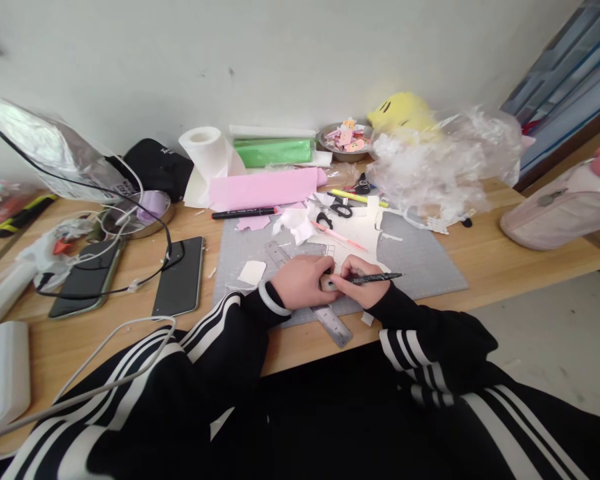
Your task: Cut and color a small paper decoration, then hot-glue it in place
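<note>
My left hand [303, 283], with a pale bangle at the wrist, is closed at the front of the grey cutting mat [420, 263]. My right hand [363, 281] is closed around a dark pen [377, 277], which points out to the right. A small whitish piece [329, 284] sits between the fingertips where both hands meet; its kind is unclear. Below the hands lies a metal ruler [334, 327], partly covered by my left hand. Behind them is cream paper [363, 230] with a drawn outline, with a pink pen [340, 236] and black-handled scissors [341, 210] around it.
Two phones [180, 280] and cables lie at left beside a metal bowl [150, 227]. A paper roll [205, 157], pink sheets [265, 189] and a black marker [244, 213] are behind the mat. Crumpled clear plastic [430, 173] and a pale pouch [555, 207] stand right.
</note>
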The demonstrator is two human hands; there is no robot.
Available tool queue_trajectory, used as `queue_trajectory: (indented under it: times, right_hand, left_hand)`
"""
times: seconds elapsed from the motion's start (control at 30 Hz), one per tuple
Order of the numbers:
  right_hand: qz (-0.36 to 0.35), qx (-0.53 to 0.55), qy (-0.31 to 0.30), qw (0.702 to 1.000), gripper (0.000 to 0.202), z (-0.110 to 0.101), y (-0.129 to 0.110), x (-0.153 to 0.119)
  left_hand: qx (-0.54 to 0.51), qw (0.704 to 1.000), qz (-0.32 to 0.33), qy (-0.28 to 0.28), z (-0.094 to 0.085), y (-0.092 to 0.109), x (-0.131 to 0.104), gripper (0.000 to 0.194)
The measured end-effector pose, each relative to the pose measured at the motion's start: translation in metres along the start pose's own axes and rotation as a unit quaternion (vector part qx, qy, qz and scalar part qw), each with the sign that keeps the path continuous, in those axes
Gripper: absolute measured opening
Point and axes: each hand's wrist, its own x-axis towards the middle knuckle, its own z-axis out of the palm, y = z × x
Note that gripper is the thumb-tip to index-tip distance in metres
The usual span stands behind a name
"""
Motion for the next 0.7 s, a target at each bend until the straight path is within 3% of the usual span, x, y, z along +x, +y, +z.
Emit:
queue_trajectory:
  times: [0.53,0.7]
  right_hand:
    - [0.004,-0.013,0.021,1.0,0.021,0.001,-0.0007,-0.0003]
    - [-0.007,-0.008,0.003,1.0,0.021,0.0013,0.0008,0.0002]
  left_hand:
    - [-0.003,1.0,0.005,0.005,0.0012,-0.0009,0.0001,0.025]
    - [-0.004,1.0,0.003,0.01,0.0017,-0.0012,-0.0005,0.024]
